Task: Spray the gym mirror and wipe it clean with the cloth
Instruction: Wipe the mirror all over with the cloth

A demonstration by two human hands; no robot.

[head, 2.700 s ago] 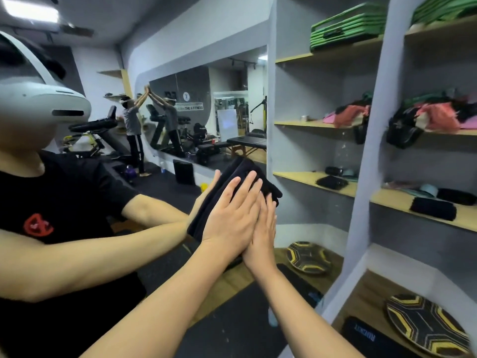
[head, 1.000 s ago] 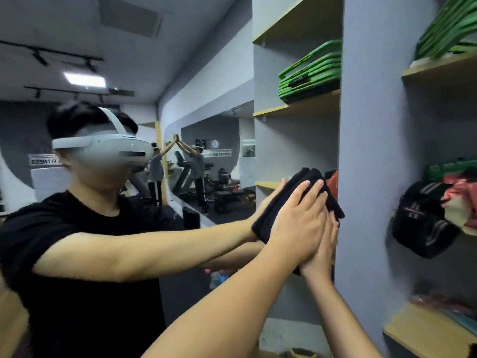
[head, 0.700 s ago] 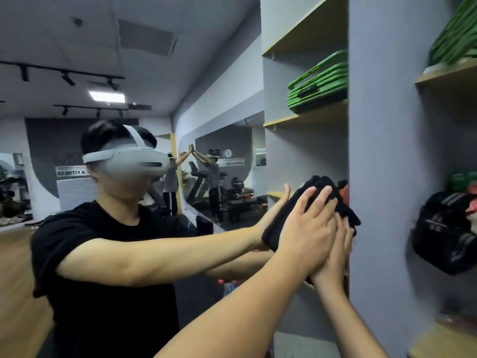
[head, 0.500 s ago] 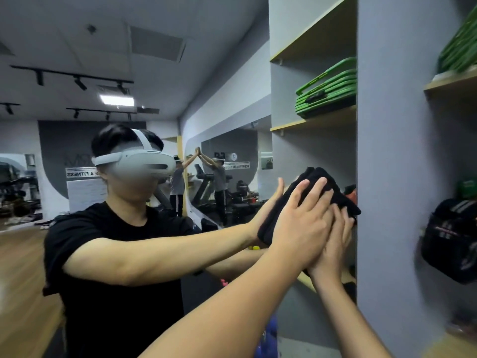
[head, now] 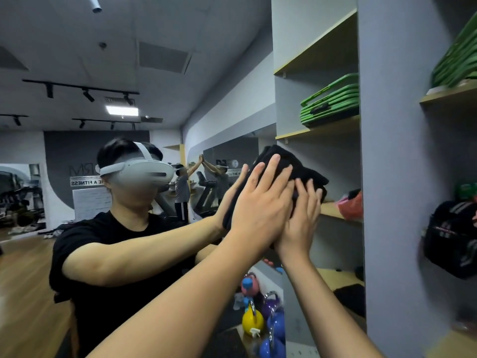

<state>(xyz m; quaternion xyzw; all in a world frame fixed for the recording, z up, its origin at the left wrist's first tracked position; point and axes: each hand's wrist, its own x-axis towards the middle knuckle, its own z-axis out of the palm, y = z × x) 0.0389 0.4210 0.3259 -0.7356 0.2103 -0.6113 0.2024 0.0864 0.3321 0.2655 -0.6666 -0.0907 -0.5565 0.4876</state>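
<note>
Both hands lay flat and open-fingered against the mirror (head: 77, 140): the left hand (head: 260, 202) pressed the black cloth (head: 307, 171) to the glass, the right hand (head: 300, 218) just beside it, overlapping the cloth's lower edge.

Both arms are being held raised and extended forward, forearms rising diagonally from the lower edge of the view toward its centre. The left hand (head: 258, 202) is being pressed flat, palm forward, fingers (head: 269, 169) spread and pointing upward. The right hand (head: 300, 223) is being held just beside and slightly behind it, palm forward, fingers extended upward and partly overlapped by the left. Both wrists are being kept nearly straight. The two forearms are converging toward the hands.
</note>
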